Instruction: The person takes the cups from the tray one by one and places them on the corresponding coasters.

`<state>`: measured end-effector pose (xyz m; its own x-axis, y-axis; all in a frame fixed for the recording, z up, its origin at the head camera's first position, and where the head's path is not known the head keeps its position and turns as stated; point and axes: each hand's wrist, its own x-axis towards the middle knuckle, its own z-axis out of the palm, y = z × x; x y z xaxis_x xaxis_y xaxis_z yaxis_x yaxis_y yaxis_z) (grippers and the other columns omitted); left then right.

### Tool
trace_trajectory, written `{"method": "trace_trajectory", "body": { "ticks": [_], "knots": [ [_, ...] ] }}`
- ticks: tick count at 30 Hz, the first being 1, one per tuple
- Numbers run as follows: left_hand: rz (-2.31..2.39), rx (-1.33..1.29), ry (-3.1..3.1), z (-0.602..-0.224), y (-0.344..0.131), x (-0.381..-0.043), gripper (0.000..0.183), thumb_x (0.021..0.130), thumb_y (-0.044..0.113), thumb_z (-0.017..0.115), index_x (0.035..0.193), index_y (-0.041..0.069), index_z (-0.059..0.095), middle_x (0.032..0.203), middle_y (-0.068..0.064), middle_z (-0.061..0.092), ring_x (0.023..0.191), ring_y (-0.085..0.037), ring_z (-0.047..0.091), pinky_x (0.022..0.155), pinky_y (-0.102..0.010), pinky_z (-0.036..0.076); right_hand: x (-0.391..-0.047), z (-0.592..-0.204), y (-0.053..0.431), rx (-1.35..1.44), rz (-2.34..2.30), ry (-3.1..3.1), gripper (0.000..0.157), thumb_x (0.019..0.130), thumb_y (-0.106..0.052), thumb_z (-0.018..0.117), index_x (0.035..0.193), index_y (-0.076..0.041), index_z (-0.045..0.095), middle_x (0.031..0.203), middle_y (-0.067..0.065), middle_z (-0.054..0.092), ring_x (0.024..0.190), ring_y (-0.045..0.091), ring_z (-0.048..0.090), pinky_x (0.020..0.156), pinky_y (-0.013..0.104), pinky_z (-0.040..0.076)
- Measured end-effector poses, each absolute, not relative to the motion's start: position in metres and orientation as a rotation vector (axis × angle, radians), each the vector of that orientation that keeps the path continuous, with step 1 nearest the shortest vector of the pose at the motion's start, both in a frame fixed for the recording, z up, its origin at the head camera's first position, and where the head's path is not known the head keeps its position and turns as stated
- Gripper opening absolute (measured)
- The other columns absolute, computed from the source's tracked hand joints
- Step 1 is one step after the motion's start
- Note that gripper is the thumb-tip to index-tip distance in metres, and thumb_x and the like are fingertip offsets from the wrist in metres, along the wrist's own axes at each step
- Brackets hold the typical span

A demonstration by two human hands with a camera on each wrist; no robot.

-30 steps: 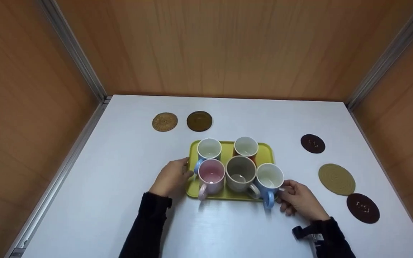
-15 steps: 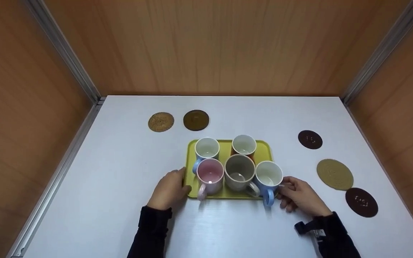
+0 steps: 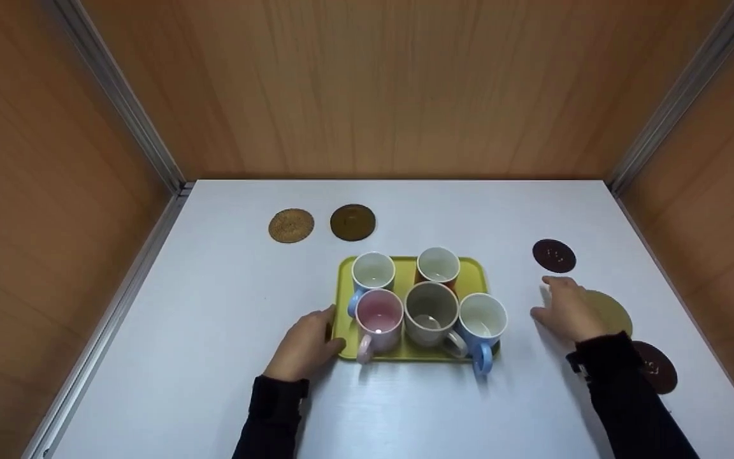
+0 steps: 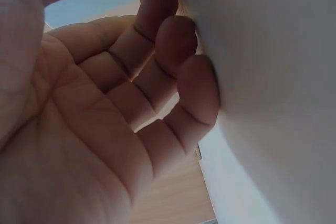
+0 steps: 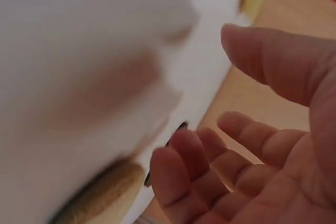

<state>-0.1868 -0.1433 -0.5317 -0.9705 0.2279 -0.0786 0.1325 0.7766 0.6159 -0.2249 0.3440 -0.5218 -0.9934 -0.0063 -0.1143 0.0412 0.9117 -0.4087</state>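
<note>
My left hand (image 3: pixel 303 346) touches the yellow tray (image 3: pixel 406 271) at its left edge (grip not discernible); my right hand (image 3: pixel 569 312), fingers relaxed, holds nothing near the olive coaster (image 3: pixel 613 313). The tray lies on the table (image 3: pixel 214 319), bearing five mugs (image 3: pixel 429 311): probably stiff, heavy when laden, the mugs slick and breakable; best held by both short ends.

Head camera looks forward and down from above the table (image 3: pixel 214 331). Wrist cameras, tilted, view the left hand (image 3: pixel 303 344) and right hand (image 3: pixel 571 311) at close range; both apparently share the tray (image 3: pixel 471 275) with it.
</note>
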Motion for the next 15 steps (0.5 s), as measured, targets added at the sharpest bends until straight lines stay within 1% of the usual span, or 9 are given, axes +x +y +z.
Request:
{"method": "trace_trajectory", "body": {
  "ticks": [1, 6, 9, 11, 15],
  "knots": [
    [0.968, 0.29, 2.811, -0.532, -0.143, -0.186, 0.062, 0.09, 0.01, 0.081, 0.147, -0.001, 0.061, 0.104, -0.007, 0.072, 0.094, -0.019, 0.062, 0.09, -0.046, 0.056, -0.23, -0.522, 0.347, 0.056, -0.573, 2.959, 0.078, 0.095, -0.026, 0.076, 0.153, 0.013, 0.042, 0.15, 0.046, 0.04, 0.136, 0.066, 0.043, 0.111, 0.075, 0.042],
    [0.996, 0.295, 2.768, -0.534, -0.144, -0.185, 0.062, 0.091, 0.011, 0.08, 0.149, 0.0, 0.06, 0.105, -0.006, 0.072, 0.095, -0.019, 0.062, 0.092, -0.046, 0.056, -0.245, -0.521, 0.363, 0.161, -0.375, 2.923, 0.097, 0.092, -0.048, 0.08, 0.153, 0.015, 0.04, 0.151, 0.047, 0.038, 0.134, 0.069, 0.037, 0.105, 0.081, 0.041],
    [0.998, 0.282, 2.759, -0.534, -0.145, -0.186, 0.062, 0.092, 0.011, 0.08, 0.149, 0.001, 0.06, 0.107, -0.006, 0.073, 0.097, -0.019, 0.063, 0.095, -0.047, 0.057, -0.252, -0.521, 0.367, 0.147, -0.326, 2.922, 0.104, 0.089, -0.055, 0.082, 0.152, 0.017, 0.04, 0.151, 0.048, 0.039, 0.135, 0.07, 0.034, 0.107, 0.082, 0.037],
    [1.0, 0.27, 2.761, -0.534, -0.146, -0.186, 0.062, 0.092, 0.012, 0.08, 0.15, 0.001, 0.06, 0.109, -0.007, 0.074, 0.099, -0.019, 0.064, 0.097, -0.048, 0.057, -0.257, -0.52, 0.368, 0.115, -0.307, 2.932, 0.104, 0.088, -0.055, 0.082, 0.151, 0.017, 0.042, 0.15, 0.047, 0.042, 0.135, 0.07, 0.035, 0.108, 0.081, 0.036],
    [1.001, 0.269, 2.776, -0.534, -0.147, -0.187, 0.062, 0.092, 0.013, 0.08, 0.15, 0.001, 0.059, 0.114, -0.01, 0.074, 0.102, -0.02, 0.065, 0.099, -0.049, 0.057, -0.265, -0.516, 0.366, 0.054, -0.269, 2.934, 0.097, 0.089, -0.052, 0.082, 0.148, 0.017, 0.047, 0.147, 0.046, 0.048, 0.132, 0.07, 0.04, 0.106, 0.081, 0.038]
  ]
}}
